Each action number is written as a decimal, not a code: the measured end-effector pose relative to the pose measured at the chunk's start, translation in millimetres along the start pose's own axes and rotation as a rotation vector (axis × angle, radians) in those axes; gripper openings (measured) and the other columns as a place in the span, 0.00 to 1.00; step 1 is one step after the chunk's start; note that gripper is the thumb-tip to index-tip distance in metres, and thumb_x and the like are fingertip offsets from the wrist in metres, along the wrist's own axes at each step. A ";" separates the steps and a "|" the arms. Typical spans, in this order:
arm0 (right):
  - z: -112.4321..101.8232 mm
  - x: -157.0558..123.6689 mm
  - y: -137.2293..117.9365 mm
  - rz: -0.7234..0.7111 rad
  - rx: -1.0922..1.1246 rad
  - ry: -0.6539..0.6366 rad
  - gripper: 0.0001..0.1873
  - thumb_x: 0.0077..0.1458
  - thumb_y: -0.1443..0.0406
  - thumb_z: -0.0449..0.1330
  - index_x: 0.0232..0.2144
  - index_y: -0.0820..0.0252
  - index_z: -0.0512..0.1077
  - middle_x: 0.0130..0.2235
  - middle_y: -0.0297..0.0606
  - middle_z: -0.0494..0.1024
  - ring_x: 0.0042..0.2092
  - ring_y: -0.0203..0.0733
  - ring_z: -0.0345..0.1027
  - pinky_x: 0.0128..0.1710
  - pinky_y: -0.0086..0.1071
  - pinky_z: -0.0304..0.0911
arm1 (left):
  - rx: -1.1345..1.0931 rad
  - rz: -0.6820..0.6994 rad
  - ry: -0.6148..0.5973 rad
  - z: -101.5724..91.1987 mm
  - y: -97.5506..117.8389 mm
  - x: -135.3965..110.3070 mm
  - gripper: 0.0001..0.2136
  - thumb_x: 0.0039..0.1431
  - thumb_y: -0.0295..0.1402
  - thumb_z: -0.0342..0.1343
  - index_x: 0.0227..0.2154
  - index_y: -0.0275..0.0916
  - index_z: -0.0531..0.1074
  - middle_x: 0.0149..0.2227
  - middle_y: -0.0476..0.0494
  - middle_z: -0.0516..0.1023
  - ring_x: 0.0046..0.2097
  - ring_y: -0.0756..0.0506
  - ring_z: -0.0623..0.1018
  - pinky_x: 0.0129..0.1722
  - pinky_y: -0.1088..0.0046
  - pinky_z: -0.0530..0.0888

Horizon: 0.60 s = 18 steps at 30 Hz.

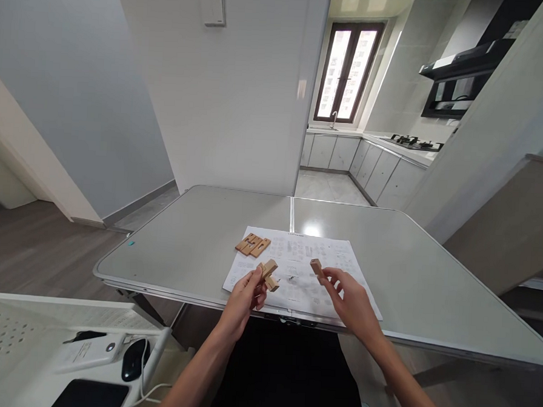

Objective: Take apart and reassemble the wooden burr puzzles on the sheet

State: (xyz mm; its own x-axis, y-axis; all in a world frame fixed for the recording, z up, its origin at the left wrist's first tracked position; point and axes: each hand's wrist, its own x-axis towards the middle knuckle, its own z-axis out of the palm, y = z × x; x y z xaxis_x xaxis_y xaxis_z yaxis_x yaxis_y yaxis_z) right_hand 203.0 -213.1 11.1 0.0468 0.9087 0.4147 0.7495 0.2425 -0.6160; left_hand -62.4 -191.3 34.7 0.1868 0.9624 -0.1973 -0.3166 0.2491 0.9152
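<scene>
A large pale-grey folding desk (432, 266) with a metal edge is spread across the view, and at its eight o'clock, beyond the near edge, a white plastic basket (66, 301) is placed, in which a flat black device (89, 396), a white box (91, 352) and a black computer mouse (134, 361) are held. Near the middle of the desk's front edge a white printed paper sheet (303, 293) is laid. Over the sheet's four o'clock side the right hand (351, 299) is raised, its thumb and fingertips pinched on one short pale wooden block (316, 267), the other fingers loosely curled. At the sheet's eight o'clock the left hand (245, 296) is closed around a crosswise cluster of pale wooden blocks (269, 266); how many pieces are gripped there cannot be told. The two holdings are kept apart. At the sheet's ten o'clock corner, flat brown wooden plates with dark cutouts (251, 245) are set side by side. At the desk's nine o'clock a tiny turquoise scrap (131, 243) is seen.
</scene>
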 end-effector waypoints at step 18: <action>11.2 -5.4 -33.1 -0.059 0.178 -0.104 0.19 0.72 0.52 0.54 0.54 0.56 0.72 0.51 0.45 0.79 0.48 0.49 0.74 0.48 0.44 0.72 | 0.226 0.145 -0.099 20.4 -11.8 -1.8 0.23 0.61 0.57 0.59 0.40 0.39 0.70 0.35 0.47 0.76 0.27 0.53 0.69 0.24 0.76 0.65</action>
State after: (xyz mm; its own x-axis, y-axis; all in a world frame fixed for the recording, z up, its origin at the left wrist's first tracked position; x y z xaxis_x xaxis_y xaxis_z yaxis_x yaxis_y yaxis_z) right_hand 170.5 -222.3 21.7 -0.0689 0.9190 0.3883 0.6203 0.3443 -0.7048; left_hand -40.0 -198.2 31.4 0.2482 0.9681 -0.0339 -0.1333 0.0688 0.9887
